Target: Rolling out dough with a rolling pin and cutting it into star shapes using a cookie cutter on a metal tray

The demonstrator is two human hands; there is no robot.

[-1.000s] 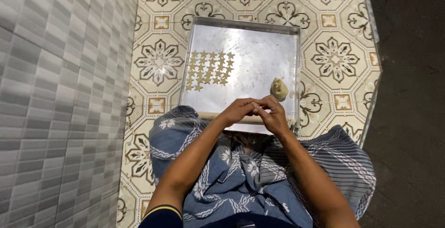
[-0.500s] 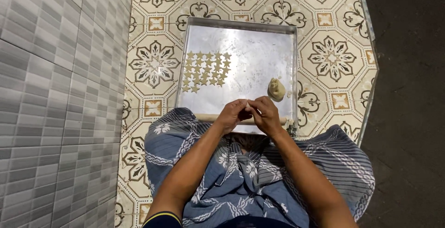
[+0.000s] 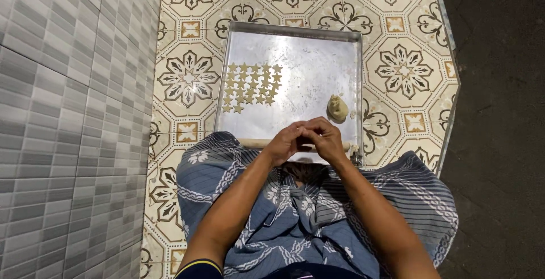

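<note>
Seen from above: small pale star-shaped dough pieces (image 3: 252, 87) laid in neat rows on the left half of a square metal tray (image 3: 306, 46), flat and evenly spaced, some touching at the points. Near the tray's right edge, a rough beige lump of dough (image 3: 337, 108), well apart from the stars. Along the tray's near edge, a pale wooden rolling pin (image 3: 255, 142) — mostly hidden behind the hands, only its ends showing.

Left hand (image 3: 285, 143) and right hand (image 3: 325, 138) pressed together over the tray's near edge, fingers curled inward and fingertips meeting. Anything pinched between them too small and too covered to make out — impossible to tell whether gripping something or simply closed on each other.

Dough lump just beyond the right hand, up and to the right; stars farther off, beyond the left hand. Blue patterned cloth (image 3: 318, 222) over the lap below; ornate floor tiles (image 3: 187, 77) around the tray; grey tiled wall (image 3: 62, 114) at left.
</note>
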